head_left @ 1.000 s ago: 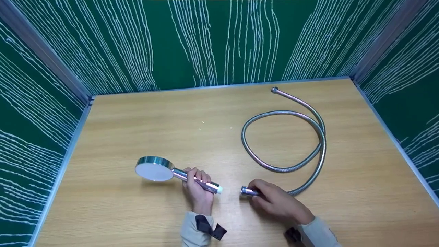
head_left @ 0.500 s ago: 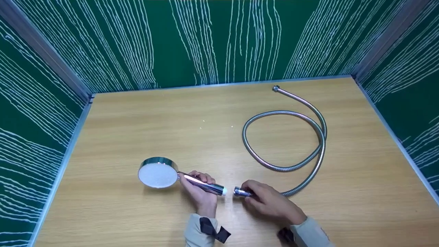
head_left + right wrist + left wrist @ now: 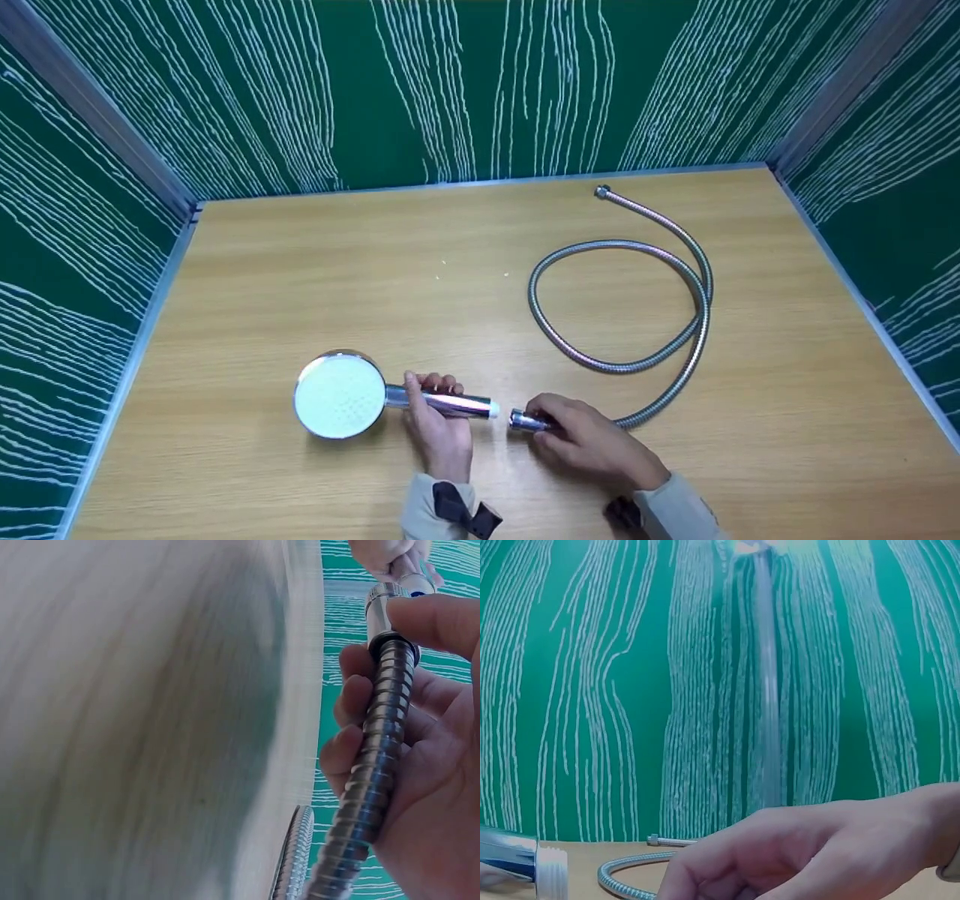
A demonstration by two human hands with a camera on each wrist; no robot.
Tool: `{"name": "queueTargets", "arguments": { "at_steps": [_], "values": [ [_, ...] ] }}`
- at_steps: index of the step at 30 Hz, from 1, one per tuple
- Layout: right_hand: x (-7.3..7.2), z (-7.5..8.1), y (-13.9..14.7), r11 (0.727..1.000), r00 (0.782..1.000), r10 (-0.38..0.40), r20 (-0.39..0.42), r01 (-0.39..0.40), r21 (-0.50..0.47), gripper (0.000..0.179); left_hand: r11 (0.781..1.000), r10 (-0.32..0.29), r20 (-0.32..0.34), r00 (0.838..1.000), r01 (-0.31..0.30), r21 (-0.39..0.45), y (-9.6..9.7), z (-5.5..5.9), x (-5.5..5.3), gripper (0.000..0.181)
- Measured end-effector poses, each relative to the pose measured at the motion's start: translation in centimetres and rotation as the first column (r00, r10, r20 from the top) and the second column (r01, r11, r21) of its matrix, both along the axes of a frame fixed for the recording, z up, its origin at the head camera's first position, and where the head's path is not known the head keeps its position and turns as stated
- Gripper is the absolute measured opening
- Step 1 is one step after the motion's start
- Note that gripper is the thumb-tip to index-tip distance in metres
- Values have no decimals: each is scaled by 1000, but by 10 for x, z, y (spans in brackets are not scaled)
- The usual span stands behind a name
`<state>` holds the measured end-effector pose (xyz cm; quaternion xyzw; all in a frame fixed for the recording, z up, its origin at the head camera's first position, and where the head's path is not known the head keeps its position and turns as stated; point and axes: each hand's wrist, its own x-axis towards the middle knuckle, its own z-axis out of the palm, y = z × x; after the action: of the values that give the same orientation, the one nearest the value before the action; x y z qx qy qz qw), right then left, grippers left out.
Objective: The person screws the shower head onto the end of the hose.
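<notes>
My left hand (image 3: 442, 435) grips the chrome handle of a shower head (image 3: 340, 395), whose round pale spray face is turned up toward the head camera. The white threaded end (image 3: 553, 872) of its handle points right, toward the hose. My right hand (image 3: 592, 439) holds the shower hose (image 3: 534, 289) just behind its chrome end nut (image 3: 523, 420). In the right wrist view, thumb and fingers curl round the nut and the ribbed metal hose (image 3: 375, 757). A small gap separates the threaded end and the nut in the head view.
The rest of the hose lies in a loop on the wooden table (image 3: 337, 277), its other end fitting (image 3: 602, 192) near the back edge. A few tiny white bits (image 3: 506, 274) lie mid-table. Green walls (image 3: 480, 90) with white lines enclose the back and sides.
The shower head has turned so its spray face now points up, and its handle end has shifted right. My right hand has brought the hose nut left, narrowing the gap.
</notes>
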<state>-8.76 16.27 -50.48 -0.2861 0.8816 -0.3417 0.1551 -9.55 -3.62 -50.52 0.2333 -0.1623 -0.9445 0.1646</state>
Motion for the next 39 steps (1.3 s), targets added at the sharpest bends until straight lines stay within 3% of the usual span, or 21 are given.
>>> {"name": "queueTargets", "arguments": {
  "at_steps": [4,10,16,20,27,32,39],
  "values": [
    [-1,2,-2,1000,1000,1,9,-1,-2,22,1000,14,48,999,-13,-17,0,-2,1,24],
    [-2,5,-6,1000,1000,-8,9,8,10,20,1000,14,-16,1000,-14,-12,0,-4,0,33],
    [-3,4,-8,1000,1000,7,12,-7,-20,19,999,20,-8,1000,-20,38,-1,-5,-1,41],
    [-4,3,-8,1000,1000,5,-4,-5,-24,19,997,-1,-19,1000,2,77,0,-8,-2,42],
    [-4,1,-6,1000,1000,4,-6,-4,-22,20,990,-78,-107,991,90,108,1,-12,-3,46],
    [-5,3,-4,1000,1000,-25,17,25,-18,20,990,-123,-74,990,128,63,1,-12,-3,44],
    [-5,2,-5,998,999,-8,-32,6,-57,19,994,-94,-20,995,94,52,0,-13,-1,42]
  ]
}}
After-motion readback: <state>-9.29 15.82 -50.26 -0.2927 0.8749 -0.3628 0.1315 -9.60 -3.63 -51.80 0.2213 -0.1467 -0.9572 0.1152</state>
